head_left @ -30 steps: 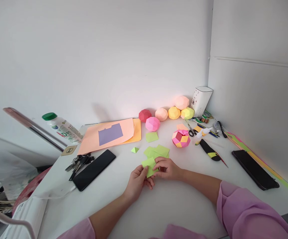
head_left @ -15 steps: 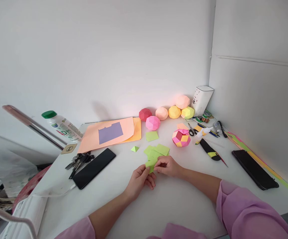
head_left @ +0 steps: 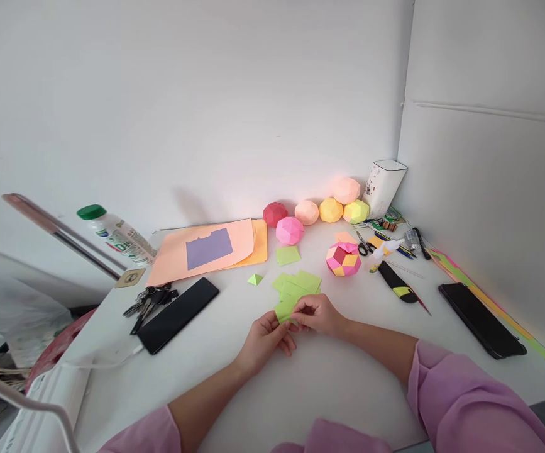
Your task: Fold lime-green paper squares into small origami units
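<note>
Between my two hands is a small piece of green paper [head_left: 284, 311], its near edge pinched. My left hand [head_left: 267, 340] grips it between thumb and fingers from the left, the other fingers curled below. From the right, the fingertips of my right hand [head_left: 318, 314] close on its other side. Just beyond lie overlapping green paper pieces [head_left: 306, 282]. A small folded green paper pyramid [head_left: 255, 279] sits to their left, and a flat green paper square [head_left: 288, 255] lies farther back. My fingers partly cover the held paper.
Faceted paper balls [head_left: 290, 231] line the wall. A multicoloured paper ball [head_left: 342, 260] stands right of centre, near scissors [head_left: 363, 244], a glue bottle [head_left: 385, 251] and a cutter [head_left: 397, 283]. Phones [head_left: 178, 316] lie at both sides; keys [head_left: 152, 298] and orange sheets [head_left: 168, 255] are left.
The near edge of the held green paper has been folded up, and my thumbs have come closer together along it. The view has shifted slightly.
</note>
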A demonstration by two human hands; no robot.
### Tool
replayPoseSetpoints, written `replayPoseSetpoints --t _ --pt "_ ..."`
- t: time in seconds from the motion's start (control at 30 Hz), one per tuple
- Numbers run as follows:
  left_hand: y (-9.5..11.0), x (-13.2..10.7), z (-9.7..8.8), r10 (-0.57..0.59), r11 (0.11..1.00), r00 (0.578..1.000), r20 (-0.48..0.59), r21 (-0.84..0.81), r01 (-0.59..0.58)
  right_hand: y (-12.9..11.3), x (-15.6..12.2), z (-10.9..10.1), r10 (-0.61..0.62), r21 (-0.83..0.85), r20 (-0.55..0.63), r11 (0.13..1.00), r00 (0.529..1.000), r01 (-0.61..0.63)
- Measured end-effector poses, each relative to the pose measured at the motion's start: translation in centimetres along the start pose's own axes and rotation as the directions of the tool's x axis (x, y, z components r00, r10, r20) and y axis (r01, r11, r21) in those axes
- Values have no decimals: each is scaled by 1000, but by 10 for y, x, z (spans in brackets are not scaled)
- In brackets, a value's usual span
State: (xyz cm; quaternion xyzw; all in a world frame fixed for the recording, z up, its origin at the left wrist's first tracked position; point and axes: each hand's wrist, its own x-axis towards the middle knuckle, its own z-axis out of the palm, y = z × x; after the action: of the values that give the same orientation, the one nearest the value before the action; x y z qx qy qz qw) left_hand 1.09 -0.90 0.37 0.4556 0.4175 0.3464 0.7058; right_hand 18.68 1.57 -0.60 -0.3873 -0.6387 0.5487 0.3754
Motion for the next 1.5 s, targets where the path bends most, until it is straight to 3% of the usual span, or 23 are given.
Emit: replayPoseSetpoints --t 0.17,0.33,0.6,0.97,1.5 --pt "0 0 0 -1 1000 1000 -8 -22 1 1 -1 1 2 27 7 1000 1000 -2" --pt "-2 1 -3 1 998 1000 -10 -67 -1 0 2 -1 86 139 10 986 996 -86" --pt "-4 4 -6 6 992 1000 -29 -126 -9 -3 7 -9 156 96 173 980 973 -174" --pt "-2 0 -4 -2 996 999 -36 -90 -1 -3 9 -6 194 81 120 976 974 -205" --pt "1 0 -3 -33 999 999 -17 -16 32 -5 10 -8 214 120 144 965 966 -231"
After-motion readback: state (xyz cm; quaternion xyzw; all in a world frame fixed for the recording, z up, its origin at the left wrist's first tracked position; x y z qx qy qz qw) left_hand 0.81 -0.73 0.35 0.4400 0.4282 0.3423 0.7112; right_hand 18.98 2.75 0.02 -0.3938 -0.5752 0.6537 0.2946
